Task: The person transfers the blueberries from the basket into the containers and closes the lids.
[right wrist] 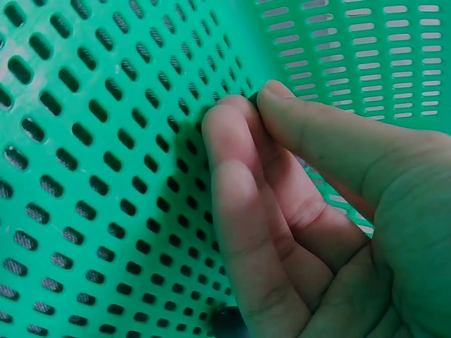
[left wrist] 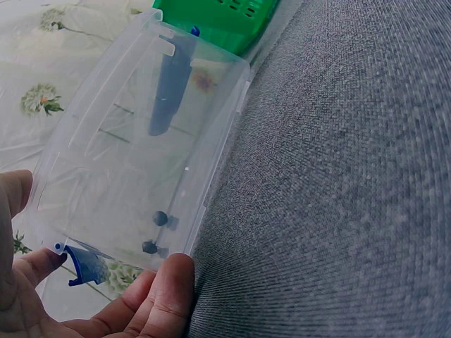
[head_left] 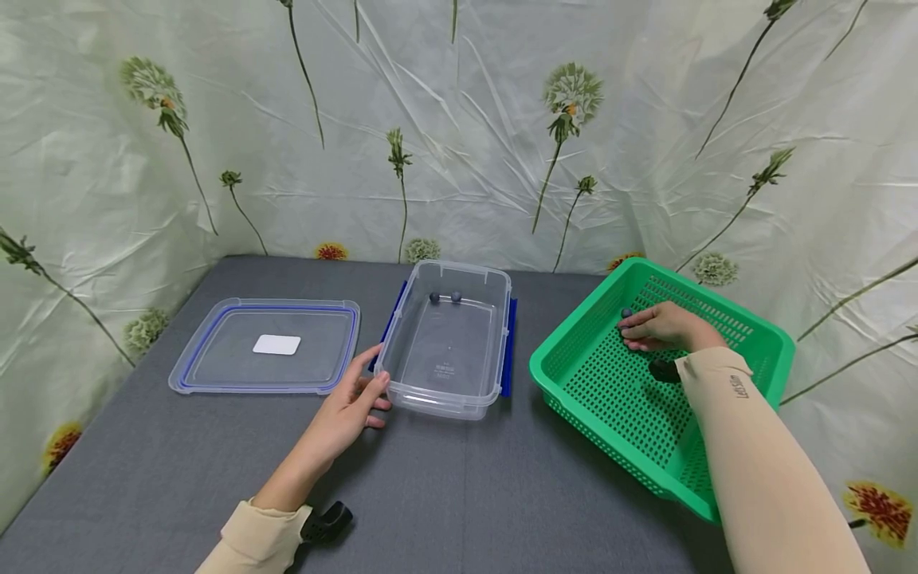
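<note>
In the head view, a clear plastic container [head_left: 445, 402] with blue side latches stands lidless at the middle of the table. Two blueberries [head_left: 456, 297] lie inside, toward its far end. My left hand [head_left: 351, 410] holds its near left corner, with thumb and fingers around the outside of the wall. Over to the right, my right hand [head_left: 663, 327] reaches down into a green plastic basket [head_left: 588, 430]. Thumb and forefinger pinch a blueberry [head_left: 626, 312]; in the right wrist view this berry [right wrist: 254, 100] is mostly hidden by the fingertips. Another dark round thing [right wrist: 229, 322] shows below the hand.
Left of the container lies its clear lid [head_left: 265, 371], edged in blue, with a white label [head_left: 276, 344]. A grey cloth [head_left: 430, 494] covers the table. Behind it hangs a pale curtain [head_left: 473, 135] printed with dandelions.
</note>
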Tool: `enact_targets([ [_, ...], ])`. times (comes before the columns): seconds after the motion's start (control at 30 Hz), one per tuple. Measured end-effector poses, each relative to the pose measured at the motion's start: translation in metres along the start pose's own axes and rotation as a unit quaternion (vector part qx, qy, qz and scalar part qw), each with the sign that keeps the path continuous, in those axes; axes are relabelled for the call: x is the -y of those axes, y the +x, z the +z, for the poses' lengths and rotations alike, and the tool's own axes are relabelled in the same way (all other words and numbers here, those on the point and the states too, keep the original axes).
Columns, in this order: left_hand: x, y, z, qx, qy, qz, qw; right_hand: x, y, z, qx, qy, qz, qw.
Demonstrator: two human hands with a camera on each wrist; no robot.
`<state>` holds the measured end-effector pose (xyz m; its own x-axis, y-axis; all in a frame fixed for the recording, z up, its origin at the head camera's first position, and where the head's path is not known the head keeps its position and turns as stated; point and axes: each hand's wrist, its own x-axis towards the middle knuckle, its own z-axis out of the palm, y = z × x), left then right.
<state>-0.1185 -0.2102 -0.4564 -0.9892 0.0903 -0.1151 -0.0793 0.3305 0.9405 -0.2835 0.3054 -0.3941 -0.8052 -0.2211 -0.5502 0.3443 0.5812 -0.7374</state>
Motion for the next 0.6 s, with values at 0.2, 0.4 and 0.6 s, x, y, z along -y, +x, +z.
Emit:
enact_targets([
  [0.2, 0.001, 0.0, 0.0, 0.003, -0.009, 0.003, 1.0, 0.002, -0.001, -0.005, 0.0, 0.001, -0.001, 1.0],
  [0.4, 0.003, 0.0, 0.0, 0.005, -0.012, 0.002, 0.9999, 0.006, -0.002, -0.006, 0.001, -0.003, -0.006, 1.0],
  [0.6, 0.002, -0.001, 0.001, 0.005, -0.01, 0.002, 0.9999, 0.01, -0.006, -0.008, -0.007, 0.003, -0.015, 1.0],
])
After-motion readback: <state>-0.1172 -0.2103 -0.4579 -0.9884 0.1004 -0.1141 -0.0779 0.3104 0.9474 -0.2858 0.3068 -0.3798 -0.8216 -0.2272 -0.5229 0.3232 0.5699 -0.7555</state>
